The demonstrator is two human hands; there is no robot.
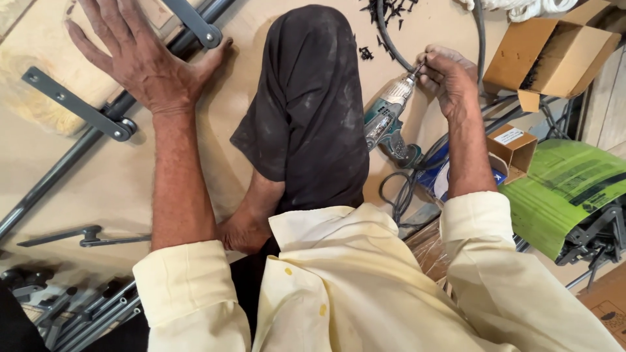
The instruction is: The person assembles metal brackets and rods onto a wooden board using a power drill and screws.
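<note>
The left hand [140, 58] lies flat with fingers spread on the wooden board [124, 176], just beside a grey metal bracket [78, 104]. The right hand [450, 78] has its grip pinched on the tip of the teal power drill [388, 120], which lies on the board beside the dark-trousered knee [310, 104]

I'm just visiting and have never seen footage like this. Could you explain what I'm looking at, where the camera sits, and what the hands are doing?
There is no machine here: a person wears a camera on the head, looking down at their own arms and bent knee. The left hand lies flat, fingers spread, on a wooden panel crossed by grey metal brackets. The right hand pinches the tip of a teal power drill lying on the board. Small black screws, cardboard boxes and a green printed sheet lie around.
</note>
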